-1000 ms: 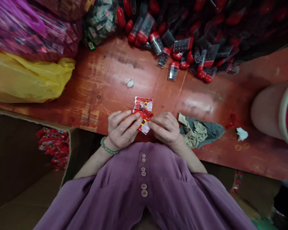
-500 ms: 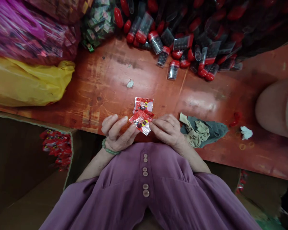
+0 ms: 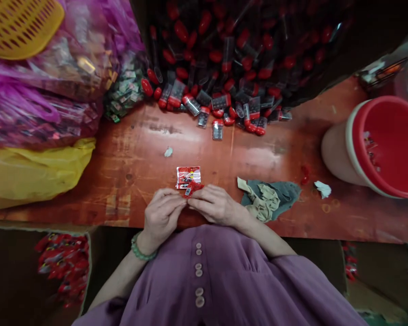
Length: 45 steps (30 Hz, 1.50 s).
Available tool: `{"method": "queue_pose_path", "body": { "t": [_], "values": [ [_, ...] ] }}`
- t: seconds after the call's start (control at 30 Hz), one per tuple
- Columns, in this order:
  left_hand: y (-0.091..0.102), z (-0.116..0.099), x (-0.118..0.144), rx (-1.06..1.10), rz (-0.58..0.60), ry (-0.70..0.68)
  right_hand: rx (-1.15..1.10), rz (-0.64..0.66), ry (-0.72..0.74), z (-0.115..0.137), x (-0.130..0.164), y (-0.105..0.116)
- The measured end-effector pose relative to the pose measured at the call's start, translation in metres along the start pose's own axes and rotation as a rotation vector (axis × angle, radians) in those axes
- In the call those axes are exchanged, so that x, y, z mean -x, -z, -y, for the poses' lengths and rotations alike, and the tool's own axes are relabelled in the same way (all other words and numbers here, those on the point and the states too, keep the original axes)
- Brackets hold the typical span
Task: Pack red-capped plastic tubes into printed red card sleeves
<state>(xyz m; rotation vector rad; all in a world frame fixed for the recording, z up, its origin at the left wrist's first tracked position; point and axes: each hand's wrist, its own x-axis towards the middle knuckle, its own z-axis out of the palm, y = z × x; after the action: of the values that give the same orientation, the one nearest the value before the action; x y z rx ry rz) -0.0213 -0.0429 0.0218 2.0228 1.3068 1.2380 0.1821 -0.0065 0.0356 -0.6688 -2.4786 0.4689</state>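
Observation:
Between the fingertips of both hands is a small red printed packet (image 3: 193, 187), folded or tilted so that a white patch with dark marks shows. My left hand (image 3: 161, 215), with a green bead bracelet (image 3: 141, 251) on its wrist, pinches the packet's left side. My right hand (image 3: 219, 206) pinches it from the right, fingers pressed together. Just behind it another red and silver printed packet (image 3: 188, 173) lies flat on the table, partly covered by the held one. Fingers hide the held packet's lower part.
A heap of clear tubes with red caps (image 3: 217, 130) covers the table's back. Bags of small packets (image 3: 37, 122) and a yellow bag (image 3: 37, 176) stand left. Cloth gloves (image 3: 270, 199) and a red-lidded bucket (image 3: 391, 149) are right. Below left, a box holds red packets (image 3: 66, 262).
Both hands have come closer together, and the packet between them has turned from lying open and spread to folded or tilted. The head view has shifted, showing more of the table's back and the bucket.

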Motion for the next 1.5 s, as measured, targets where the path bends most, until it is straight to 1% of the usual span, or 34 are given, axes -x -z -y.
{"method": "queue_pose_path", "body": {
  "t": [0.07, 0.13, 0.2, 0.23, 0.27, 0.3, 0.33, 0.37, 0.43, 0.5, 0.57, 0.67, 0.7, 0.77, 0.83, 0.87, 0.93, 1.0, 1.03, 1.07, 1.13, 1.23, 1.37, 1.5],
  "values": [
    [0.002, -0.002, -0.002, 0.123, 0.067, 0.076, -0.086, 0.054, -0.061, 0.004, -0.001, 0.006],
    [0.003, -0.003, -0.003, 0.203, 0.114, 0.144, -0.208, 0.158, -0.123, 0.002, -0.004, 0.015],
    [0.002, -0.003, -0.004, 0.269, 0.126, 0.215, -0.309, 0.238, -0.188, -0.011, -0.008, 0.025],
    [0.001, -0.003, -0.005, 0.299, 0.121, 0.248, -0.319, 0.245, -0.230, -0.023, -0.011, 0.030],
    [0.000, -0.002, -0.005, 0.325, 0.109, 0.280, -0.282, 0.208, -0.291, -0.037, -0.015, 0.035],
    [-0.002, -0.001, -0.007, 0.343, 0.088, 0.310, -0.200, 0.143, -0.358, -0.054, -0.020, 0.039],
    [-0.002, 0.000, -0.008, 0.352, 0.066, 0.339, -0.088, 0.070, -0.432, -0.072, -0.024, 0.043],
    [-0.003, 0.000, -0.010, 0.349, 0.036, 0.366, 0.032, 0.036, -0.520, -0.092, -0.029, 0.045],
    [-0.004, 0.002, -0.013, 0.319, -0.038, 0.400, 0.209, 0.026, -0.699, -0.129, -0.037, 0.046],
    [-0.004, 0.003, -0.017, 0.274, -0.120, 0.390, 0.253, 0.007, -0.819, -0.160, -0.042, 0.039],
    [-0.004, 0.004, -0.020, 0.231, -0.189, 0.339, 0.242, -0.035, -0.845, -0.181, -0.044, 0.029],
    [-0.004, 0.005, -0.022, 0.194, -0.216, 0.264, 0.207, -0.090, -0.897, -0.194, -0.048, 0.014],
    [-0.003, 0.005, -0.022, 0.189, -0.212, 0.264, 0.182, -0.104, -0.917, -0.194, -0.049, 0.010],
    [-0.003, 0.006, -0.020, 0.196, -0.205, 0.312, 0.091, -0.133, -0.923, -0.185, -0.051, 0.004],
    [-0.002, 0.007, -0.018, 0.211, -0.215, 0.365, -0.075, -0.164, -0.883, -0.166, -0.051, 0.003],
    [-0.001, 0.007, -0.017, 0.214, -0.222, 0.374, -0.191, -0.171, -0.860, -0.152, -0.049, 0.004],
    [-0.001, 0.007, -0.015, 0.196, -0.241, 0.348, -0.484, -0.172, -0.848, -0.117, -0.042, 0.008],
    [0.000, 0.008, -0.014, 0.159, -0.246, 0.282, -0.807, -0.123, -0.860, -0.079, -0.033, 0.015],
    [0.000, 0.007, -0.013, 0.138, -0.246, 0.243, -0.953, -0.064, -0.879, -0.061, -0.029, 0.019],
    [0.000, 0.007, -0.013, 0.117, -0.246, 0.202, -1.074, -0.011, -0.897, -0.046, -0.026, 0.022],
    [-0.001, 0.006, -0.011, 0.076, -0.245, 0.129, -1.262, 0.033, -0.903, -0.023, -0.020, 0.026],
    [-0.001, 0.004, -0.007, 0.018, -0.223, 0.051, -1.431, 0.098, -0.897, -0.010, -0.016, 0.025],
    [0.000, 0.002, 0.000, -0.035, -0.173, -0.032, -1.547, 0.239, -0.925, -0.013, -0.010, 0.018],
    [0.000, 0.003, 0.006, -0.052, -0.139, -0.118, -1.675, 0.333, -0.963, -0.018, -0.003, 0.012]
  ]
}}
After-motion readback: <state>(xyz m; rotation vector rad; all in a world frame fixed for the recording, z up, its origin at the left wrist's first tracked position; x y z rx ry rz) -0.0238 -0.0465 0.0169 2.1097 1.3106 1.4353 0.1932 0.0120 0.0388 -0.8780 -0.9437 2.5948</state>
